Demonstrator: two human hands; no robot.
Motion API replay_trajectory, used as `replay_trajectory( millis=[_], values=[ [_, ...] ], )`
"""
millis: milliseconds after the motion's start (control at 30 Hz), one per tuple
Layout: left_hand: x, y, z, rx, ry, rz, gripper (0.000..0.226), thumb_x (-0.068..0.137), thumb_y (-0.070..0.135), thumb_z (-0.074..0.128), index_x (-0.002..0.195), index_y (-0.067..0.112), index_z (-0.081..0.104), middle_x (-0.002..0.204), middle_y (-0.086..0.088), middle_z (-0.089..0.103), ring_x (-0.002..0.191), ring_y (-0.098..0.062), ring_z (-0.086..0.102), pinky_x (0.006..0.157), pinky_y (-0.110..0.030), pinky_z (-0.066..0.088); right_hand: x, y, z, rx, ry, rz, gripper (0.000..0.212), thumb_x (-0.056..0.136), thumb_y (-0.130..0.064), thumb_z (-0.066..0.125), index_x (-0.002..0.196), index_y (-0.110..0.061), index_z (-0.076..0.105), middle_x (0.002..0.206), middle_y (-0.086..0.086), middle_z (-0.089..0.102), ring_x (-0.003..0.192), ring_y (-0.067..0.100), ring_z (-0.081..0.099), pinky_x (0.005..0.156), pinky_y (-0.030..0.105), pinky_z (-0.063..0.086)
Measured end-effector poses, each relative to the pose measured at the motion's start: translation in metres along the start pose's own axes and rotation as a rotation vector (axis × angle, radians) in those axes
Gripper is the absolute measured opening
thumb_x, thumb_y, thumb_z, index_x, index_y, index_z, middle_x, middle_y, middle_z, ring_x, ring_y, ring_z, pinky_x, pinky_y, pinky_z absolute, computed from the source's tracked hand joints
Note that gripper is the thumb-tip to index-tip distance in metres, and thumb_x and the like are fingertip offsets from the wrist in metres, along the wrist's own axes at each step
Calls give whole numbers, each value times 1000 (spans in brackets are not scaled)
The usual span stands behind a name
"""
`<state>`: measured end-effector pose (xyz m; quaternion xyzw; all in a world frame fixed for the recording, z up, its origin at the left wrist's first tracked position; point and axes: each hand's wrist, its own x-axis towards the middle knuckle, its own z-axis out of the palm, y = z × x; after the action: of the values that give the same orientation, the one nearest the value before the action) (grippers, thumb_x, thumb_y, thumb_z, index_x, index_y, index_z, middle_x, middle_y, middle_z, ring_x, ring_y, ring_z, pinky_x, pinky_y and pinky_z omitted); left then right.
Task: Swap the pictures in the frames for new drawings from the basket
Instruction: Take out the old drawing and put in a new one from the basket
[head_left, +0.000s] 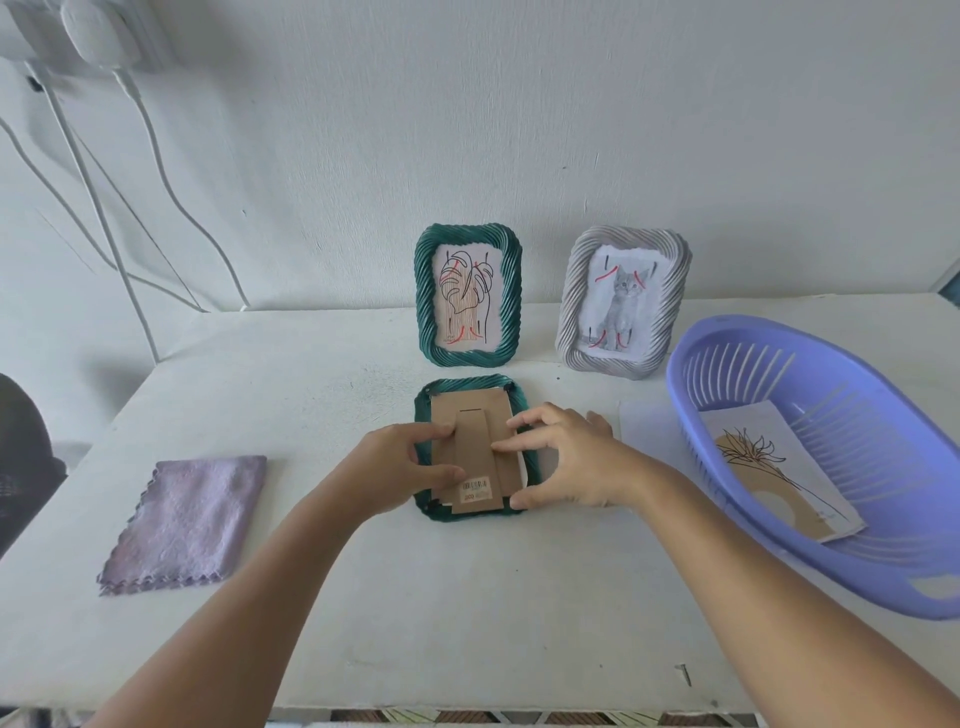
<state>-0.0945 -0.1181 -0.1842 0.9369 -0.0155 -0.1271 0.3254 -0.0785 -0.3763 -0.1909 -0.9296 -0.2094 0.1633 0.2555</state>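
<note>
A green frame (470, 387) lies face down in the middle of the white table, its brown cardboard back (470, 415) facing up. My left hand (400, 465) grips the frame's left edge, thumb on the cardboard near the barcode label. My right hand (563, 462) curls over the right edge, fingertips pressing the cardboard. Behind it a second green frame (467, 296) stands upright with a leaf drawing. A grey frame (623, 301) with a kitten picture stands to its right. The purple basket (883, 587) at the right holds a plant drawing (779, 467).
A folded purple cloth (187, 525) lies on the table at the left. A white sheet (649, 431) lies flat between the face-down frame and the basket. A small screw (684, 673) sits near the table's front edge. White cables (130, 208) hang on the wall at the left.
</note>
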Motion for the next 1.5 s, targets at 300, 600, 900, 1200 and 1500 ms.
replay_trajectory(
  millis=[300, 600, 900, 1200, 1500],
  values=[
    [2, 1, 1, 11, -7, -9, 66, 82, 50, 79, 142, 39, 55, 76, 15, 43, 67, -5, 44, 52, -18, 29, -2, 5, 19, 49, 113, -34, 68, 62, -76, 58, 127, -59, 58, 141, -30, 41, 131, -4, 31, 120, 57, 7],
    [0, 4, 0, 0, -20, -34, 66, 83, 48, 79, 143, 38, 55, 77, 15, 42, 68, -5, 43, 52, -18, 30, 3, 10, 20, 76, 100, -38, 56, 68, -75, 53, 122, -63, 59, 142, -30, 43, 135, 6, 37, 119, 53, 13],
    [-5, -4, 1, -34, 202, -87, 81, 86, 61, 68, 153, 27, 37, 110, 0, 60, 100, -15, 57, 81, -29, 47, 9, 12, 18, 116, 424, 168, 48, 99, -45, 55, 146, -49, 44, 118, -9, 48, 115, 12, 53, 111, 44, 33],
    [4, -10, 12, 120, 141, -171, 65, 88, 70, 53, 146, 40, 46, 132, -11, 45, 128, -31, 40, 102, -45, 42, 17, -2, 21, -104, 277, 294, 52, 101, -51, 42, 151, -39, 36, 135, -1, 41, 131, 25, 37, 110, 45, 23],
    [-2, -13, 7, -305, 234, -6, 88, 97, 37, 64, 155, 56, 0, 111, 9, 72, 95, -13, 71, 86, -38, 59, 21, -16, 21, 344, 300, 134, 73, 105, -32, 44, 152, -60, -6, 74, -3, 49, 70, 16, 52, 84, 35, 46]
  ],
)
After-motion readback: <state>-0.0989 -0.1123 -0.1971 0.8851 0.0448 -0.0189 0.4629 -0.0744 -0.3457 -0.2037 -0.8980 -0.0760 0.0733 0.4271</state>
